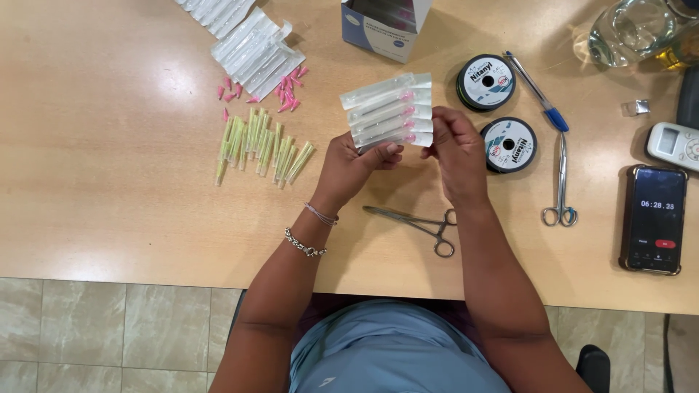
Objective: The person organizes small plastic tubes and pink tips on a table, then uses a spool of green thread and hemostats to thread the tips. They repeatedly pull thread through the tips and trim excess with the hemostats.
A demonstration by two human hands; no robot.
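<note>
Both hands are holding a strip of sealed needle packets (pixel 389 109) above the middle of the worktop (pixel 109 218); the left hand (pixel 349 169) is pinching the strip's lower left edge, thumb on top, fingers curled under; the right hand (pixel 455 149) is pinching the strip's right end between thumb and fingertips; the strip is showing clear wrappers side by side with pink hubs near the right end; a pair of steel forceps (pixel 419 224) is lying on the worktop just below the hands, near the right wrist; two black spools of thread (pixel 499 113) are sitting right of the hands, one above the other; a second pair of scissors-like forceps (pixel 561 182) is lying further right, below a blue pen (pixel 535 91); a pile of yellow-green needle caps (pixel 258 149) is lying left of the left hand; loose pink hubs (pixel 280 91) are scattered above that pile; more sealed packet strips (pixel 255 47) are lying at the upper left; a blue-and-white box (pixel 378 33) is standing open above the strip; a phone (pixel 653 218) with a running timer is lying at the right edge.
</note>
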